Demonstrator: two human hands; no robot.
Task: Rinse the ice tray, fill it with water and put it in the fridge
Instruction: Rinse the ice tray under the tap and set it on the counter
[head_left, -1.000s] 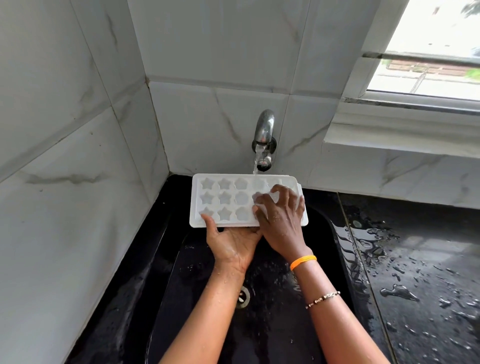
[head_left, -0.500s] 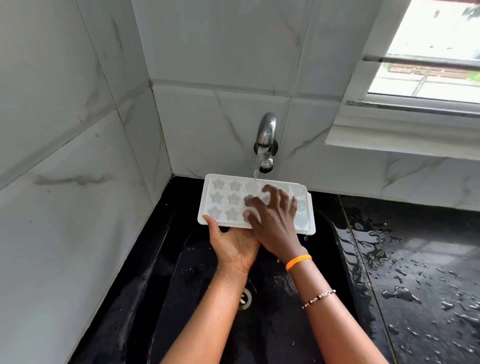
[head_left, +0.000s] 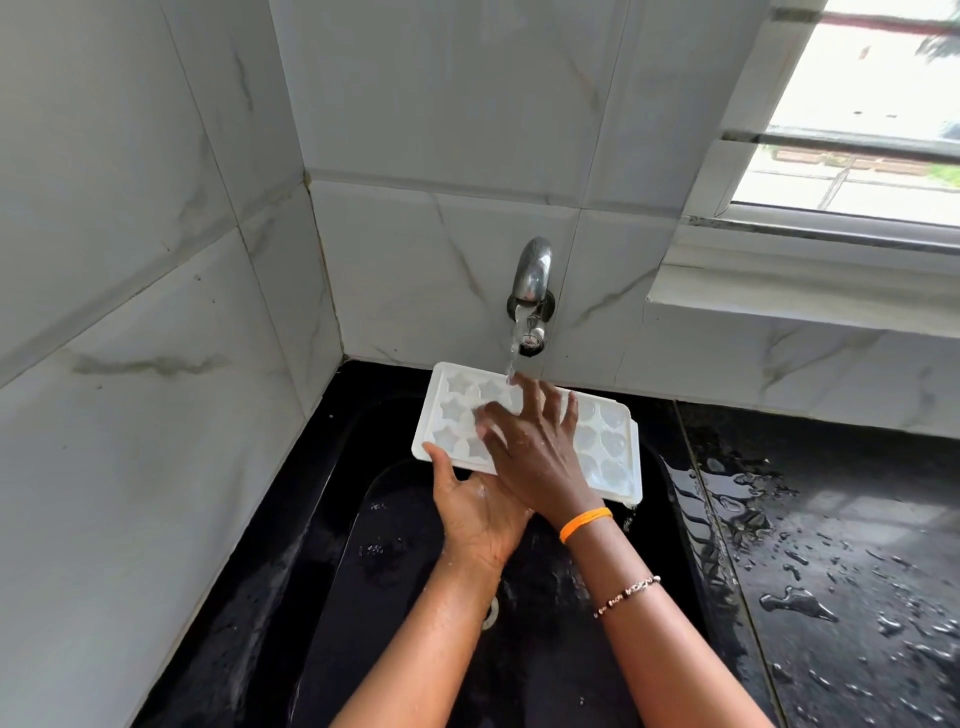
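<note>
A white ice tray (head_left: 608, 447) with star and heart moulds hangs over the black sink (head_left: 332, 519), tilted down to the right. My left hand (head_left: 475, 512) grips its near edge from below, thumb on the rim. My right hand (head_left: 535, 441) lies flat on top of the tray with fingers spread, touching the moulds. Water runs from the steel tap (head_left: 530, 291) on the wall and lands on the tray's far edge by my right fingertips.
White marble tiles close in the left and back. A wet black counter (head_left: 831, 571) with droplets lies to the right. A window sill (head_left: 779, 291) juts out at the upper right. The sink drain (head_left: 491, 613) shows between my forearms.
The tray has shifted right and tilted further. My right hand slid left across the moulds toward the water stream. My left hand keeps its grip.
</note>
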